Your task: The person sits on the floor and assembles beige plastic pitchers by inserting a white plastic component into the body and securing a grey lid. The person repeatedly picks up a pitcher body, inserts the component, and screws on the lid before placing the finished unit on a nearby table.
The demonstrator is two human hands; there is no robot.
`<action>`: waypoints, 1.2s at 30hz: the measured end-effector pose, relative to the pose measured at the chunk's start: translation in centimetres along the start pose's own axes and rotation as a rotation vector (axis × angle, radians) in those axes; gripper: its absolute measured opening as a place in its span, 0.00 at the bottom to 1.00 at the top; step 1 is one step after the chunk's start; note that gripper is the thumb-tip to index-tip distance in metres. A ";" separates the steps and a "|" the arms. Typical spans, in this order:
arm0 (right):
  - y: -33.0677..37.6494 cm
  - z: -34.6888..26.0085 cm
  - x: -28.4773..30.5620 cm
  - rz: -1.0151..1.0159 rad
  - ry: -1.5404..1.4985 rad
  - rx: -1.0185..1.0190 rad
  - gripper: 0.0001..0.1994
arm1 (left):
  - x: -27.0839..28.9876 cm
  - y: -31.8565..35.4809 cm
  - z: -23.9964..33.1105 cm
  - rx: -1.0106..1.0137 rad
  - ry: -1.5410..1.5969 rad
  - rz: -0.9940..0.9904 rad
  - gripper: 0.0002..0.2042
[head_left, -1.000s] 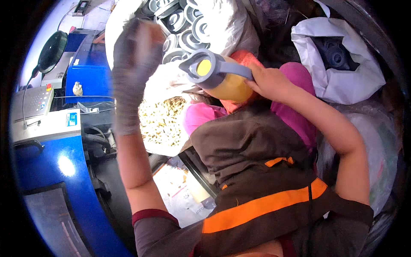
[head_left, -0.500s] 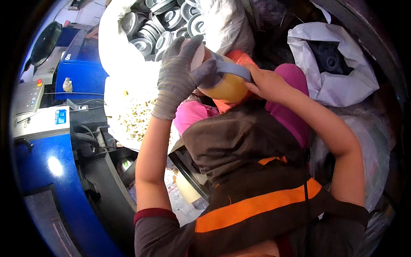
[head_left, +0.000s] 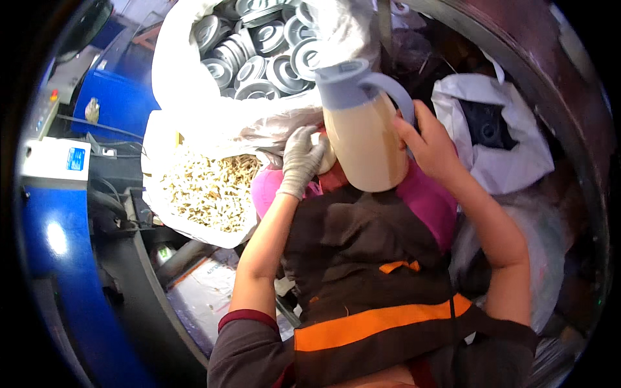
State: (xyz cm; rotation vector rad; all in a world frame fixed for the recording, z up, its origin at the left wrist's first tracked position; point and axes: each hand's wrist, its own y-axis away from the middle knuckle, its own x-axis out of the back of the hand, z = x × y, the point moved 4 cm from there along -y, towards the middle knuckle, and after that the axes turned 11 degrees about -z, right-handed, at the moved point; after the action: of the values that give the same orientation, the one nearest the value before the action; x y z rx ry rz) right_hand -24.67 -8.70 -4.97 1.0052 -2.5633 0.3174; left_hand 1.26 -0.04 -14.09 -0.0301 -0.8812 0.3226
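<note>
My right hand grips a jug by its grey-blue handle. The jug has a cream body and a grey-blue top with a spout; it stands nearly upright over my lap, slightly tilted. My left hand, in a grey knitted glove, is low beside the jug's left side. Its fingers curl against a pale rounded piece, partly hidden behind the jug, whose kind I cannot make out. A bit of reddish cloth shows on my lap beneath it.
A white sack of grey round lids stands ahead. Left of my lap is a sack of small tan pieces. At right, a white bag holds dark parts. Blue machinery lines the left side.
The jug has gone from tilted over to nearly upright, held by my right hand. My left hand has left the jug and dropped toward my lap, onto the pale piece.
</note>
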 end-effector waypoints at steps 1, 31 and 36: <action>-0.1 -0.6 -0.1 -0.002 0.100 -0.009 0.17 | -0.1 -0.2 -1.3 0.175 0.463 0.069 0.16; -26.9 0.6 -11.1 0.320 0.095 0.316 0.19 | 12.6 14.8 -6.1 0.224 1.203 0.425 0.27; -16.5 11.0 -6.0 -0.036 0.077 -0.183 0.16 | 10.9 17.2 -9.5 0.277 1.615 0.513 0.33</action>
State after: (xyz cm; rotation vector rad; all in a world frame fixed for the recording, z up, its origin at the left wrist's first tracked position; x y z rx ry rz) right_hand -11.99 -20.66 -16.17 0.9516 -2.4502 0.1072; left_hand 10.43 20.54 -14.67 -0.2260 0.7989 0.7261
